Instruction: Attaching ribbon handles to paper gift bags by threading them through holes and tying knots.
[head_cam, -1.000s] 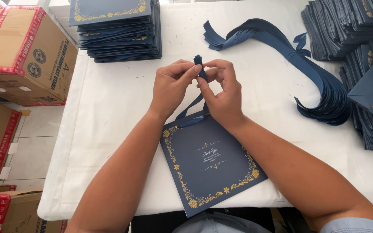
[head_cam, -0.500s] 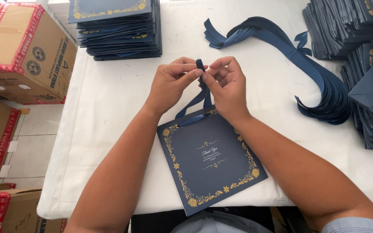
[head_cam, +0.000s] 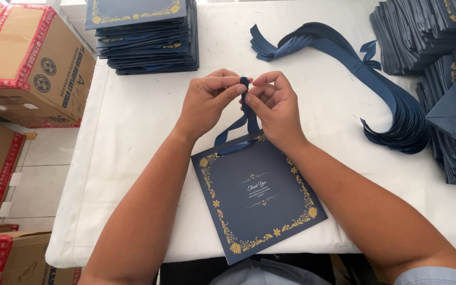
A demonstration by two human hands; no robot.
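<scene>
Pinching the navy ribbon [head_cam: 245, 89] between left hand [head_cam: 207, 105] and right hand [head_cam: 273, 108], keeping tension even above the flat gift bag [head_cam: 259, 203] near the table [head_cam: 133, 158] front edge.

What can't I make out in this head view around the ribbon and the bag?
- Ribbon: its top end is pinched between the left hand and right hand; fingers hide any knot.
- Navy gift bag: the ribbon holes sit under the right hand.
- Right-hand bag stacks: cut off by the frame edge.
- Cardboard boxes: partly cropped at the left.

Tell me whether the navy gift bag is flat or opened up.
Flat: the navy gold-bordered paper bag lies face up on the white table.
</scene>
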